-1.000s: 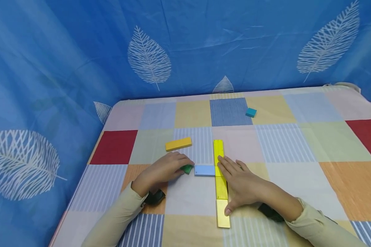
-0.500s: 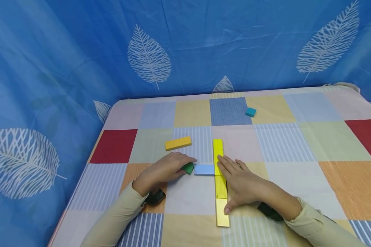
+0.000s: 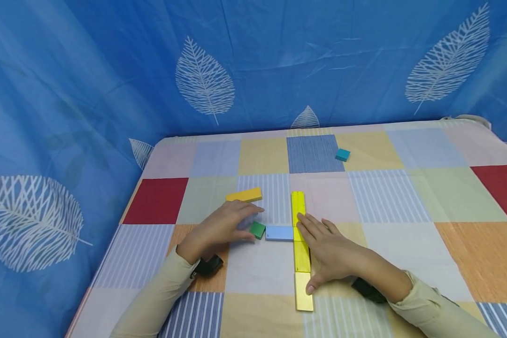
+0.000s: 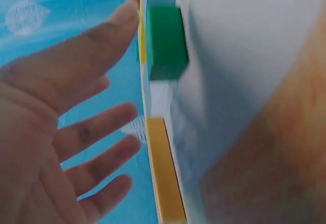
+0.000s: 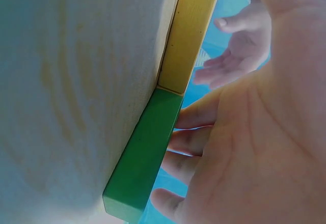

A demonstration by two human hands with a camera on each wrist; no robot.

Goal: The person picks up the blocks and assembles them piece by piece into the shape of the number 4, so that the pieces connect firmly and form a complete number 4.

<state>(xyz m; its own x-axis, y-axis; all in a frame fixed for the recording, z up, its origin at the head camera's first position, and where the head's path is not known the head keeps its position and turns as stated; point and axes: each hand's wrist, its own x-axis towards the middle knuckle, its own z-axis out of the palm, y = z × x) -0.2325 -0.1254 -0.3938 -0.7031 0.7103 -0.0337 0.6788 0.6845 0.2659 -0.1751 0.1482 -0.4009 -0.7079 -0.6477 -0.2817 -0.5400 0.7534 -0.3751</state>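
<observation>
My left hand (image 3: 221, 227) hovers just left of a small green block (image 3: 257, 229), its thumb and fingers spread apart with nothing between them. The left wrist view has that green block (image 4: 167, 42) standing on the cloth off the thumb tip. A light blue block (image 3: 279, 233) lies beside it, its other end against a column of yellow blocks (image 3: 302, 256) laid end to end. Along this column rests my right hand (image 3: 335, 253), fingers straight and thumb at the nearest block. In the right wrist view, a green-sided block (image 5: 142, 152) and a yellow-sided block (image 5: 189, 35) meet beside the fingers.
An orange-yellow block (image 3: 251, 194) lies behind the left hand, partly covered by it. Farther back sits a small teal block (image 3: 342, 154). The patchwork cloth (image 3: 410, 253) covers the table, and a blue leaf-print curtain (image 3: 270, 61) hangs behind and to the left.
My left hand nudged the green block slightly right toward the light blue block, then let it go and lifted away to the left, opening its fingers. The right hand has stayed in place.
</observation>
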